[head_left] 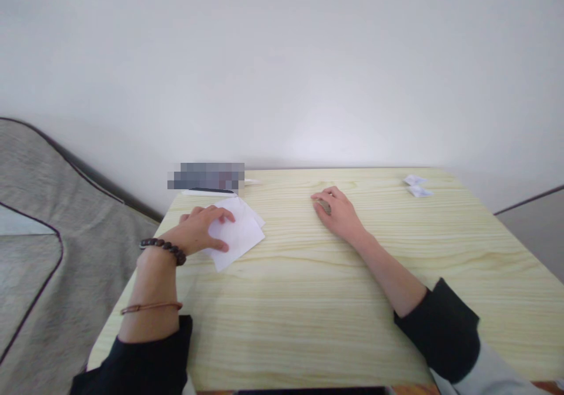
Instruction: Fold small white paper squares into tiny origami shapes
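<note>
My left hand [203, 228] rests over some white paper sheets [240, 234] at the left of the table, thumb and fingers spread apart. At least two sheets overlap, and part of them is hidden beneath the hand. Further right, my right hand [338, 211] curls around a small brownish, rough-looking object [325, 206] down at the tabletop. The fingers cover most of that object, so its kind cannot be made out.
Two small folded white paper pieces [418, 191] lie at the back right of the pale wood-grain table [308, 313]. Behind the sheets stands a blurred-out device [207, 176]. A white wall [282, 72] borders the back edge; a grey upholstered seat [88, 254] is on the left.
</note>
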`<action>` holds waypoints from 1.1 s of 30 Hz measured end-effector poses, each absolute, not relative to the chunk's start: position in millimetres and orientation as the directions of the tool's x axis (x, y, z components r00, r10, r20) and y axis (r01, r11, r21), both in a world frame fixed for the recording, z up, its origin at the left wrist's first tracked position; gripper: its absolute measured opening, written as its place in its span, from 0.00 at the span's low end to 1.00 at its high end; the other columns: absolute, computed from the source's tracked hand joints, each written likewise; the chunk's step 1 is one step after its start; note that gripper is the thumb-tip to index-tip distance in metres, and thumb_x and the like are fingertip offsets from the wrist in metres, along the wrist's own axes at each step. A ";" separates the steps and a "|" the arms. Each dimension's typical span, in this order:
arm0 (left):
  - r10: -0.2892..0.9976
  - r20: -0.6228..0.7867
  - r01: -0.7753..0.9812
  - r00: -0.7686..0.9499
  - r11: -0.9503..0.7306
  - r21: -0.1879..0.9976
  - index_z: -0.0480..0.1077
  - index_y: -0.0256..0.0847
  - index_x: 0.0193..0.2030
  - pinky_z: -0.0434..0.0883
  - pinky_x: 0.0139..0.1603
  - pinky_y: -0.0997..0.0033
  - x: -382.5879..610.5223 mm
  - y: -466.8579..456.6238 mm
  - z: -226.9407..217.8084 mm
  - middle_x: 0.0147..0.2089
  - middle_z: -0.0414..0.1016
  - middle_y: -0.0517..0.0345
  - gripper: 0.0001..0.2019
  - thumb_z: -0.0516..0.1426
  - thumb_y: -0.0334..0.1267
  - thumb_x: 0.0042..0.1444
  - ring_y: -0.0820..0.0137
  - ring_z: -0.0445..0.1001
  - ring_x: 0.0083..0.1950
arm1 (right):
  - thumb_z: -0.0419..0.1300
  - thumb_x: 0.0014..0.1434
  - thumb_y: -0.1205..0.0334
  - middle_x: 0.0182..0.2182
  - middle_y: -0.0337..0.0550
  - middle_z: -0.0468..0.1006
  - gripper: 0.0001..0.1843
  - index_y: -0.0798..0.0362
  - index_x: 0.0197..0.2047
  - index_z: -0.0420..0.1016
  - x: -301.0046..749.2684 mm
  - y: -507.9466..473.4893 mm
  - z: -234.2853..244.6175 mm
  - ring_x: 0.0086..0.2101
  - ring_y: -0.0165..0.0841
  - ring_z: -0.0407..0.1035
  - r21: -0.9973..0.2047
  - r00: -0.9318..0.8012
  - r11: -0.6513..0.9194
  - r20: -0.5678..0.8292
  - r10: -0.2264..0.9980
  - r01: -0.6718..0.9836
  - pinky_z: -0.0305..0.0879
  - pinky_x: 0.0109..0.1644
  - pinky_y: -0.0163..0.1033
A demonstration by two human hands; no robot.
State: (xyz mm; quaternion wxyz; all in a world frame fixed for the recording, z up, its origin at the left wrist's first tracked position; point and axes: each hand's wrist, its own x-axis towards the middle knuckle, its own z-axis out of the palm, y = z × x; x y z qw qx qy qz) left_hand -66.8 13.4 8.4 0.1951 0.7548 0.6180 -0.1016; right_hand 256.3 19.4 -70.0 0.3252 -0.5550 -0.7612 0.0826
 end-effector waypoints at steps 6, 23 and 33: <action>0.895 -0.376 0.968 0.242 -0.193 0.163 0.70 0.51 0.48 0.57 0.57 0.52 -67.5 13.6 9.2 0.56 0.64 0.55 0.26 0.61 0.50 0.38 0.51 0.59 0.58 | 0.52 0.59 0.61 0.40 0.48 0.70 0.14 0.53 0.46 0.75 257.1 19.7 -71.2 0.40 0.36 0.68 -0.489 -0.171 0.373 0.408 0.897 0.789 0.65 0.48 0.42; 0.866 -0.404 0.954 0.295 -0.243 0.176 0.74 0.47 0.33 0.57 0.54 0.50 -64.9 26.1 14.1 0.51 0.69 0.55 0.12 0.60 0.46 0.40 0.51 0.61 0.56 | 0.52 0.59 0.61 0.40 0.48 0.71 0.14 0.52 0.46 0.75 258.2 19.4 -73.3 0.39 0.36 0.68 -0.489 -0.176 0.381 0.415 0.893 0.785 0.65 0.48 0.43; 0.809 -0.360 0.838 0.464 -0.269 0.475 0.73 0.44 0.32 0.64 0.38 0.73 -66.3 27.3 36.1 0.32 0.75 0.62 0.15 0.57 0.53 0.48 0.67 0.71 0.37 | 0.53 0.59 0.61 0.40 0.48 0.71 0.14 0.52 0.46 0.75 259.4 19.3 -73.5 0.40 0.37 0.68 -0.500 -0.169 0.372 0.405 0.898 0.782 0.65 0.48 0.43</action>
